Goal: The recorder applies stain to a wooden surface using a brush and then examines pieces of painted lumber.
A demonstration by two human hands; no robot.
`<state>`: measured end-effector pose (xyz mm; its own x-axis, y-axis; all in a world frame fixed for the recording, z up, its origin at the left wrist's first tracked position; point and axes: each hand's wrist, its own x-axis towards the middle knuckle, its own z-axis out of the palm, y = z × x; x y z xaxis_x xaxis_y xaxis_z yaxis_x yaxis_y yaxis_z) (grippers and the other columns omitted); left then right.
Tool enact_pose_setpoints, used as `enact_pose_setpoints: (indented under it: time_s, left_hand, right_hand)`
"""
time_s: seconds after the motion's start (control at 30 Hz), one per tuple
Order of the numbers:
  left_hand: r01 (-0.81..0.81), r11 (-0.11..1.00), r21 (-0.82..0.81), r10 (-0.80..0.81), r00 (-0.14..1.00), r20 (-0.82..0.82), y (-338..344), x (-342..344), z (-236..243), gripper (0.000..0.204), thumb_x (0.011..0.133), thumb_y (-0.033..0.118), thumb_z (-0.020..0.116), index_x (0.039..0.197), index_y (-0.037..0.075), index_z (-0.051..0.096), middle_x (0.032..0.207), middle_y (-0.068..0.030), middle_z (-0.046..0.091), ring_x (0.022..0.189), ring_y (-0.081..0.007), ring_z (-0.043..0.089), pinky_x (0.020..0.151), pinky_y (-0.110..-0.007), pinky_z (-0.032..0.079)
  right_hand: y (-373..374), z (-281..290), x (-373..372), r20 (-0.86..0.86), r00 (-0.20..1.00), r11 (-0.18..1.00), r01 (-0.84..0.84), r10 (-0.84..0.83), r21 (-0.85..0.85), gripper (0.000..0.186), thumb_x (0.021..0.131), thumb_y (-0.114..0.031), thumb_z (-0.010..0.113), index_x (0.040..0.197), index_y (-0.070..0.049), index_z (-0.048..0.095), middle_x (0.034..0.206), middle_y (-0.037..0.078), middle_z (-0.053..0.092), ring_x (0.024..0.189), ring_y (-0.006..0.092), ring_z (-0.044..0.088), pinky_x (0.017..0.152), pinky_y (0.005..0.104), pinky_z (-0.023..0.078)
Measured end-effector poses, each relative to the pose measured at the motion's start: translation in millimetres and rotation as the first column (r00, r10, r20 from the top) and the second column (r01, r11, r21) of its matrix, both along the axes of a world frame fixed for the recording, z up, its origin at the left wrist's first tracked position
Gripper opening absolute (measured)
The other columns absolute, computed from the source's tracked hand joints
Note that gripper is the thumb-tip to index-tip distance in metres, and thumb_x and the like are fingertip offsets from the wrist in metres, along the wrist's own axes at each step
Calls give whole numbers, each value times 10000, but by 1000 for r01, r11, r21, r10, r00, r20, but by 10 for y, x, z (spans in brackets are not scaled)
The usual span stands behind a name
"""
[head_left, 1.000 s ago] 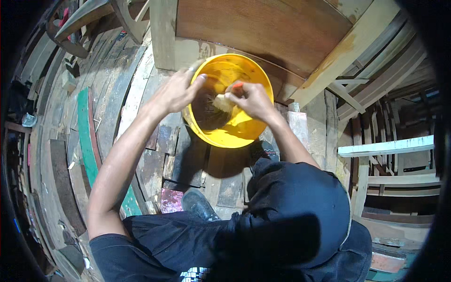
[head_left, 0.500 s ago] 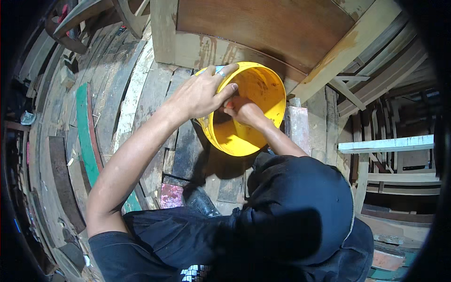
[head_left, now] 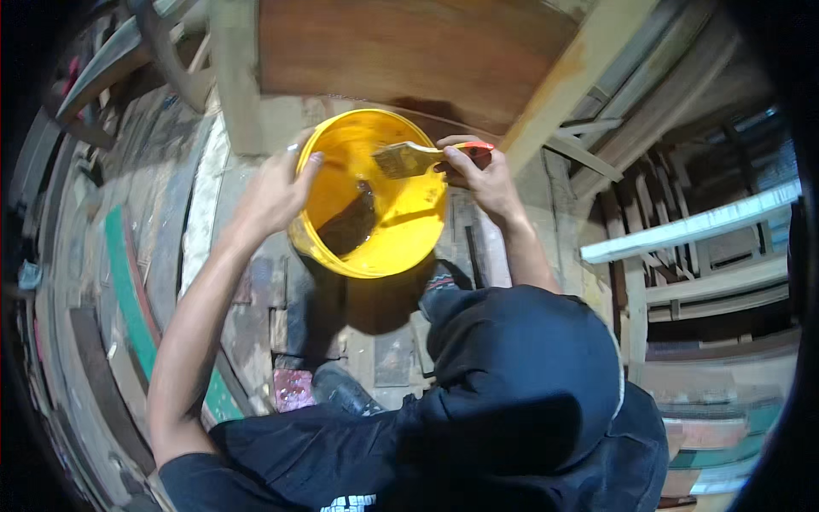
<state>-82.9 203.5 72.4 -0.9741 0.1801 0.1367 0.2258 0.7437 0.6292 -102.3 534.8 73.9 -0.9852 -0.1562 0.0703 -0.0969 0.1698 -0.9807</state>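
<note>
My left hand (head_left: 277,188) grips the rim of a yellow bucket (head_left: 414,252) at its left side, thumb over the edge. The bucket is tipped so that its inside shows, with dark brown liquid (head_left: 351,224) pooled at the lower left. In my right hand (head_left: 482,175) is a paintbrush (head_left: 408,160) with a red-tipped handle. Its bristles point left, over the right part of the bucket's mouth, above the liquid. My right fingers close round the handle.
A brown wooden panel (head_left: 409,55) with a pale frame stands just beyond the bucket. Wooden pieces and frames (head_left: 691,243) are stacked at the right. A green-edged board (head_left: 132,277) lies on the plank floor at the left. My shoe (head_left: 341,388) is below the bucket.
My right hand has risen out of the bucket to its right rim, bringing the paintbrush into sight. The bucket appears farther left and tipped more toward me, and the whole view has shifted.
</note>
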Motion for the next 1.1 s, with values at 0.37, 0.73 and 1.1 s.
enact_pose_setpoints:
  time_s: [0.37, 0.73, 1.1]
  left_hand:
    - [-169, 983, -76, 185, 868, 460, -533, -57, -50, 604, 1081, 382, 431, 1558, 36, 300, 1106, -292, 677, 650, -246, 685, 458, -341, 519]
    - [-158, 987, -31, 160, 930, 330, -1349, -347, -699, 625, 1078, 456, 434, 1559, 64, 353, 1351, -291, 600, 1202, -362, 642, 989, -418, 521]
    - [-90, 994, -66, 101, 977, 187, -1082, -353, -714, 616, 1088, 377, 443, 1534, -31, 326, 1422, -308, 538, 1361, -392, 511, 1129, -409, 391]
  right_hand:
    - [244, 13, -105, -16, 1000, 982, -28, 26, -189, 218, 1017, -192, 641, 1151, -25, 680, 995, 69, 713, 859, 147, 698, 735, 283, 587]
    - [1231, 282, -567, -148, 873, 645, 219, -465, -732, 143, 1036, -121, 515, 1119, -5, 531, 1053, 195, 673, 895, 307, 733, 788, 420, 647]
    - [1678, 815, -1268, -403, 520, 619, 354, -753, -701, 307, 1032, -80, 503, 1312, 45, 495, 1243, 224, 607, 1118, 372, 677, 953, 449, 607]
